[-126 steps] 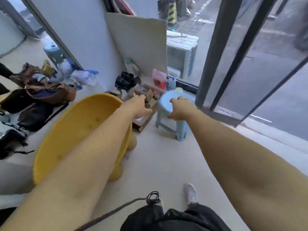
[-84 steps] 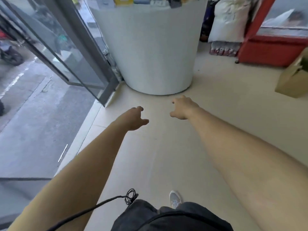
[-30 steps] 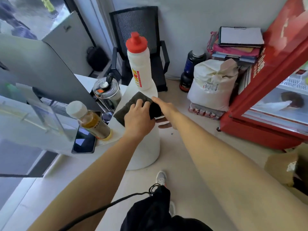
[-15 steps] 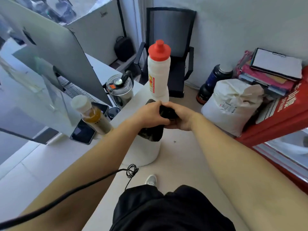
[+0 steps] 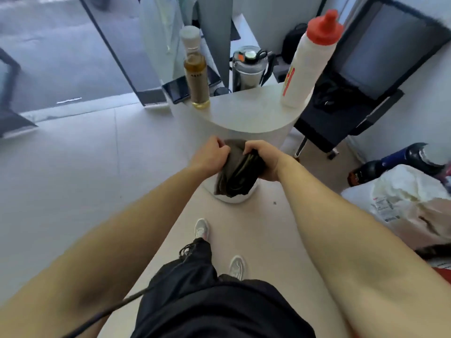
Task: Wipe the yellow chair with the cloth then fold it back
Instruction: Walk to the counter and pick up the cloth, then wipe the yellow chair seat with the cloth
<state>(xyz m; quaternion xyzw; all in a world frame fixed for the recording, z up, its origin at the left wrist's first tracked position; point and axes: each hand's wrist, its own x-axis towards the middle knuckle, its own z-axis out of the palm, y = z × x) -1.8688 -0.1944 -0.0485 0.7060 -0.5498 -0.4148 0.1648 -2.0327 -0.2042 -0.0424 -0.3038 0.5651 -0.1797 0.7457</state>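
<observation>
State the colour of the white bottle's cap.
The cap is red, seen best in the head view.

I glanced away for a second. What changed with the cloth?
The cloth has come off the counter: the left hand, resting on it a second ago, and the right hand now grip it in the air, nearer the person. The red-capped bottle and amber bottle stand on the counter as before.
</observation>
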